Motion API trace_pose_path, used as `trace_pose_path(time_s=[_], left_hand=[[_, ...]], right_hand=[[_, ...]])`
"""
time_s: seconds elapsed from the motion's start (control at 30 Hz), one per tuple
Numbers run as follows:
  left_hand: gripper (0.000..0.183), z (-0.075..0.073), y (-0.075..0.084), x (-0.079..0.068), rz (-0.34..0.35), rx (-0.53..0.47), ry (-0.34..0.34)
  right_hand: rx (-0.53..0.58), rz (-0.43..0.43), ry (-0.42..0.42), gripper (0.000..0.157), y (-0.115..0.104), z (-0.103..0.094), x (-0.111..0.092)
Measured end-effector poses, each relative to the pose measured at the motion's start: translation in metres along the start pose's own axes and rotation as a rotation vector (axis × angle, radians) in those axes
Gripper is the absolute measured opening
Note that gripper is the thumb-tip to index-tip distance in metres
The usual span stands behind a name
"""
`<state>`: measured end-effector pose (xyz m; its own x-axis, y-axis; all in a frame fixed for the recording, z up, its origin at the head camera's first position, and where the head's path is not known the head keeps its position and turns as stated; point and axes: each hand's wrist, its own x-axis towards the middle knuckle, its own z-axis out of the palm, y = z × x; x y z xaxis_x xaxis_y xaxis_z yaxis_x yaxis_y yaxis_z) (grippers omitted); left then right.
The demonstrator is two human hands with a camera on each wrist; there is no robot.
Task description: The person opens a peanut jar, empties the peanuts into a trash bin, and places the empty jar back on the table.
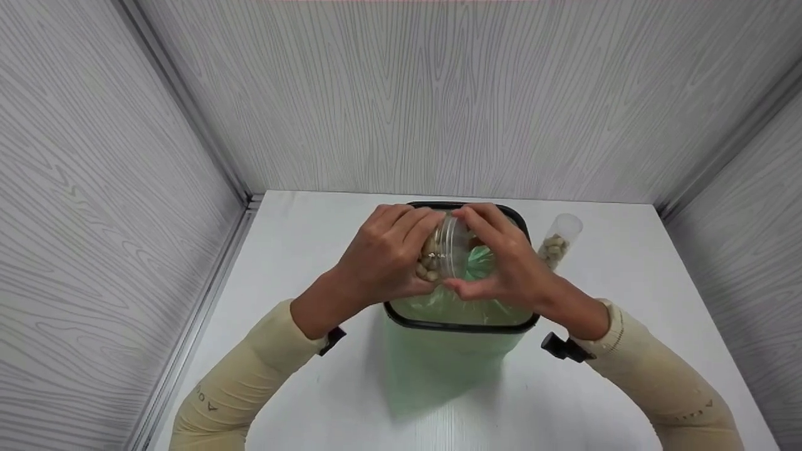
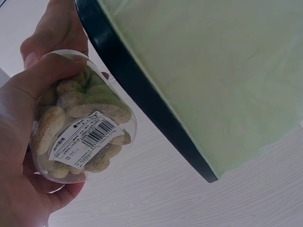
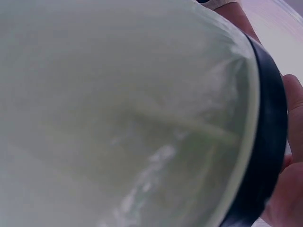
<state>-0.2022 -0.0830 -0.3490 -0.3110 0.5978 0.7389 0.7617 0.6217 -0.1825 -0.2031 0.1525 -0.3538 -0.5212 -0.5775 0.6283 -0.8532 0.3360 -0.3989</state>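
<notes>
While left fingers (image 1: 418, 230) grip a peanut jar (image 2: 84, 118), right fingers (image 1: 485, 228) pinch its lid (image 1: 455, 247), above a lined bin (image 1: 460, 327)

White table (image 1: 301, 250), black-rimmed green bin (image 1: 452, 354) on it, 1 clear container (image 1: 567, 225) with pale pieces (image 1: 553, 248) near the bin

So both arms come up from the bottom corners, bent, elbows out wide. The left arm (image 1: 244, 369) and right arm (image 1: 664, 376) are in cream sleeves that end around the wrists, leaving the hands bare. Left hand (image 1: 388, 257) is properly gripping, fingers over the top, and the left wrist view shows the thumb laid across the near side. Right hand (image 1: 507, 263) makes a C, fingertips up top, thumb underneath, pinching. The two hands face each other, fingertips really close. Right wrist cam catches just part of a hand at the edge, tbh.
</notes>
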Motion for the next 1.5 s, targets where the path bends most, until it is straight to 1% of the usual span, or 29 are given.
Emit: trace_pose_path(time_s=[0.27,0.4,0.47,0.53,0.7,0.77,0.97,1.07,1.23,1.3,1.4,1.5], left_hand=[[0.070,0.005,0.000,0.005,0.008,-0.035,-0.034],[0.071,0.005,0.000,0.009,0.003,-0.061,-0.049],[0.070,0.005,-0.001,0.011,0.001,-0.078,-0.063],[0.069,0.005,-0.001,0.011,-0.008,-0.116,-0.084],[0.071,0.003,-0.003,0.010,-0.026,-0.199,-0.128],[0.072,0.002,-0.003,0.009,-0.024,-0.202,-0.134],[0.072,-0.001,-0.006,0.009,-0.032,-0.243,-0.170],[0.073,-0.001,-0.007,0.008,-0.037,-0.262,-0.190],[0.075,0.002,-0.007,0.007,-0.050,-0.264,-0.198],[0.075,0.003,-0.007,0.006,-0.054,-0.247,-0.188],[0.075,0.005,-0.005,0.006,-0.057,-0.211,-0.165],[0.075,0.007,-0.004,0.007,-0.056,-0.160,-0.138]], right_hand=[[-0.014,-0.001,0.008,0.083,0.001,-0.004,-0.005],[-0.023,-0.028,0.030,0.082,0.002,-0.006,-0.004],[-0.027,-0.051,0.041,0.082,0.004,-0.006,-0.004],[-0.049,-0.077,0.037,0.084,0.005,-0.007,-0.005],[-0.102,-0.160,0.004,0.091,0.007,-0.008,-0.007],[-0.112,-0.184,0.000,0.091,0.007,-0.008,-0.005],[-0.150,-0.289,-0.009,0.102,0.008,-0.010,-0.002],[-0.186,-0.310,-0.026,0.104,0.008,-0.011,-0.002],[-0.272,-0.303,-0.074,0.100,0.005,-0.016,-0.002],[-0.285,-0.276,-0.107,0.099,0.003,-0.019,-0.003],[-0.269,-0.185,-0.169,0.103,0.000,-0.023,-0.004],[-0.191,-0.041,-0.208,0.110,-0.004,-0.026,-0.006]])
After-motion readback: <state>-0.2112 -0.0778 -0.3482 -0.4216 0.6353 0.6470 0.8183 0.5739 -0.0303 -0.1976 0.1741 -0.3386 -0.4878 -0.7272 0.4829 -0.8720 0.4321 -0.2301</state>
